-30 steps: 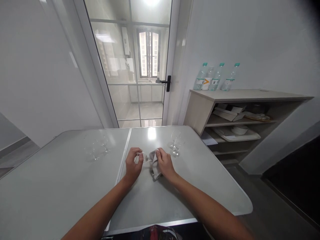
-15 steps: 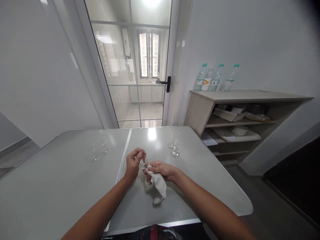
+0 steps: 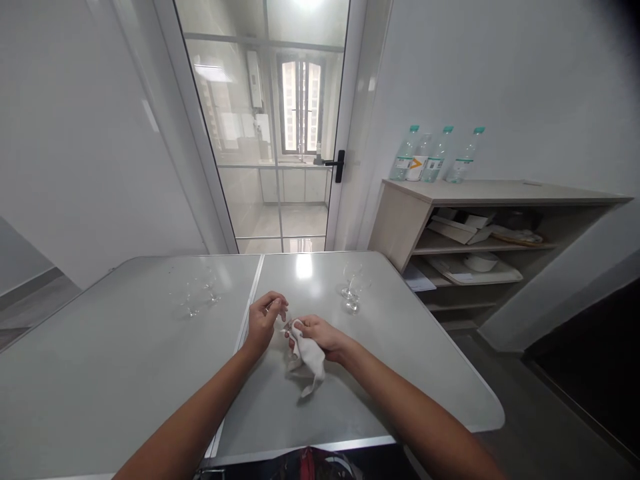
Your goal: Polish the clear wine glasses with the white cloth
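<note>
My left hand (image 3: 263,321) is closed in a pinch on the foot and stem of a small clear stemmed glass (image 3: 285,325), which lies sideways between my hands above the table. My right hand (image 3: 317,334) is closed on a white cloth (image 3: 309,357) that is wrapped round the bowl of that glass and hangs down toward the tabletop. Two more clear glasses (image 3: 353,288) stand just beyond my right hand. Another pair of clear glasses (image 3: 196,293) stands to the left of my left hand.
The grey table (image 3: 125,373) has a seam down its middle and a rounded right corner. A glass door (image 3: 280,133) is behind it. A wooden shelf unit (image 3: 480,227) at the right carries several water bottles (image 3: 435,155) and papers.
The cloth was bunched in my right hand at the glass; since then my right hand has turned and the cloth now hangs loose below it. My left hand keeps its pinch on the stem.
</note>
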Tool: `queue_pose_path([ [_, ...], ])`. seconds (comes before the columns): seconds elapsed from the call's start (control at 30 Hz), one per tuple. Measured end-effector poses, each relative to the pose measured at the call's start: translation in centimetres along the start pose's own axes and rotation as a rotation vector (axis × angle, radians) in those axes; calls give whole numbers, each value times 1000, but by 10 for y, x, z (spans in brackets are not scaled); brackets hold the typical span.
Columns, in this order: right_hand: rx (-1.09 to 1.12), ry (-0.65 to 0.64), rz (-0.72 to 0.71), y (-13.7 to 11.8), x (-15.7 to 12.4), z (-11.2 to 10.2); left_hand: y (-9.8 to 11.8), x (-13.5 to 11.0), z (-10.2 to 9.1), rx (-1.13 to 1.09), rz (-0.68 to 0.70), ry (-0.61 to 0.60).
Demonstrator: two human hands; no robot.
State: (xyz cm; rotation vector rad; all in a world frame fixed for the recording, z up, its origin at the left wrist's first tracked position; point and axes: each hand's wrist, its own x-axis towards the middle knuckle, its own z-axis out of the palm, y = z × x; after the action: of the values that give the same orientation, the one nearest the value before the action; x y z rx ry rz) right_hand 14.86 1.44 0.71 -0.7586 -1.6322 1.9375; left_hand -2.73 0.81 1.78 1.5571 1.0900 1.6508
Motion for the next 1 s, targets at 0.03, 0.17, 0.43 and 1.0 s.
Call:
queue_pose_path([
  [0.03,81,-19,38,0,1,-2,0,0,0,-22,-2,5],
  [0.17,-234,314,-70,-1,1,-12,4,-7,5,165,72,74],
  [0.43,-1269,283,-349,-17,-18,-13,3,-10,4,757,451,110],
  [1.0,-1606,33,-136,-16,-20,12,-1,-7,-1,913,428,89],
])
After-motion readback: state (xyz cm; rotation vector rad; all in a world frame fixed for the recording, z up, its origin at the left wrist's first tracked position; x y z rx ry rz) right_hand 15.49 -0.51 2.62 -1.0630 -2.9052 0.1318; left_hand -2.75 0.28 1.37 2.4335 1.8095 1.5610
